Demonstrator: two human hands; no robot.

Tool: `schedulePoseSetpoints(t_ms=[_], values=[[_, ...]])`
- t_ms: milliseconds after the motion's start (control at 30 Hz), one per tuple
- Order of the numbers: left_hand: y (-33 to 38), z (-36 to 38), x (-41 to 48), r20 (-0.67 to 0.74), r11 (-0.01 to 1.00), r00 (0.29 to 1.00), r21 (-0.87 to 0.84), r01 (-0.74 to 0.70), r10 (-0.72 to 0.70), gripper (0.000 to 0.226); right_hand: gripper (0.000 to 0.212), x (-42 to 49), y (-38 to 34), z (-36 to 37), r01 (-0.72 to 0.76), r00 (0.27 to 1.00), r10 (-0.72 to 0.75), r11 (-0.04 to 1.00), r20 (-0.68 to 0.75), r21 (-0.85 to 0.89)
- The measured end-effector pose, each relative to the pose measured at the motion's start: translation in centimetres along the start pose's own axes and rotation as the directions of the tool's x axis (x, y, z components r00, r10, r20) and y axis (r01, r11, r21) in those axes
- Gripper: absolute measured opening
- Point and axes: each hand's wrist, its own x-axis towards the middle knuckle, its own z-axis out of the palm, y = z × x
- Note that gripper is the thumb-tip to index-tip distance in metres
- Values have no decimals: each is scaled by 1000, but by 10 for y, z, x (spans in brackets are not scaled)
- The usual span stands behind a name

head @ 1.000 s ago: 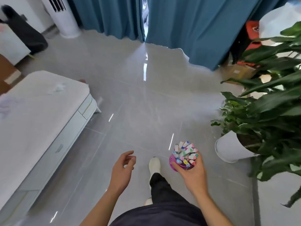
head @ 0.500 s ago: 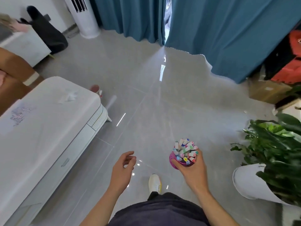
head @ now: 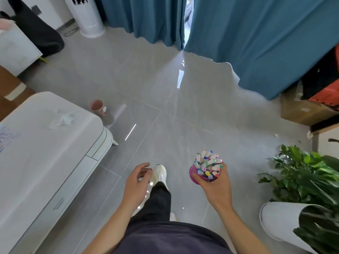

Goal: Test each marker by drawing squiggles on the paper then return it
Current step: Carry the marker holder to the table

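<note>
My right hand (head: pixel 215 186) grips a pink cup (head: pixel 194 174) from below, over the grey floor. The cup is packed with several capped white markers (head: pixel 208 163) with coloured ends. My left hand (head: pixel 136 180) hangs loose beside my leg with curled fingers and nothing in it. A sheet of paper with faint scribbles (head: pixel 6 137) lies at the far left edge, on the white table (head: pixel 45 162). A crumpled white tissue (head: pixel 61 119) lies farther along the table top.
A potted plant in a white pot (head: pixel 278 223) stands close on my right. A brown cup (head: pixel 96 105) sits on the floor beyond the table corner. Blue curtains (head: pixel 247 33) hang ahead, cardboard boxes (head: pixel 304 110) at the right, a white tower fan (head: pixel 88 17) at the back left.
I have stepped and turned leftwards: the table and curtains shifted right in view, the plant slid to the lower right. The pink cup stays in my right hand.
</note>
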Motion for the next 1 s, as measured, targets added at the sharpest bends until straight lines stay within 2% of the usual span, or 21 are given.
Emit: schedulePoseSetpoints(t_ms=[200, 333, 500, 1000], values=[[39, -3, 93, 27, 1000, 1000, 7, -8, 8, 25, 68, 80, -35, 41, -10, 1000, 10, 999, -13, -41], [70, -11, 161, 31, 1000, 999, 4, -9, 9, 25, 61, 135, -79, 68, -17, 1000, 17, 998, -6, -60], [110, -25, 235, 10, 1000, 1000, -21, 12, -12, 26, 62, 203, -133, 103, -18, 1000, 19, 997, 14, -73], [187, -53, 388, -170, 998, 984, -38, 43, -49, 23, 73, 389, -240, 207, 84, 980, -63, 991, 188, -102]])
